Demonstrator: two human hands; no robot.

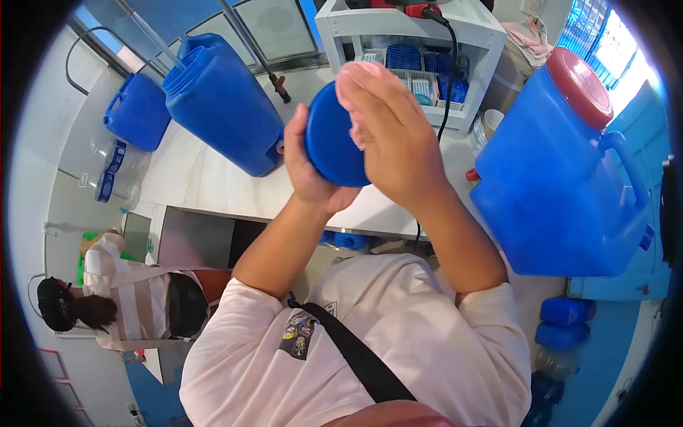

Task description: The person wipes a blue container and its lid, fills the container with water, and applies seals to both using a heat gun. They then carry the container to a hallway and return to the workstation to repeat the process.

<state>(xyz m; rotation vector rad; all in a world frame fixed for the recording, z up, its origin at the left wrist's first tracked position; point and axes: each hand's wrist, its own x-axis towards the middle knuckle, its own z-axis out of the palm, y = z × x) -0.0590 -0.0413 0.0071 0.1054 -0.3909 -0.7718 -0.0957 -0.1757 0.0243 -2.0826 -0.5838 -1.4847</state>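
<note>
In the head view, a round blue lid [329, 146] is held up over the counter. My left hand [307, 167] grips it from the left and below, its thumb along the edge. My right hand [402, 139] lies over the lid's right side, pressing a pink cloth [358, 128] against it; the fingers are close together. To the left stands a tall blue water container [224, 110] with its mouth uncovered and a small spout low on its side. A large blue container [558, 188] with a red lid [582, 87] is on the right.
A white shelf [409, 32] with baskets of packets stands behind my hands, a black cable [454, 78] hanging from it. A smaller blue jug [137, 112] and clear bottles [117, 171] sit at the left. Another person [135, 292] is at the lower left.
</note>
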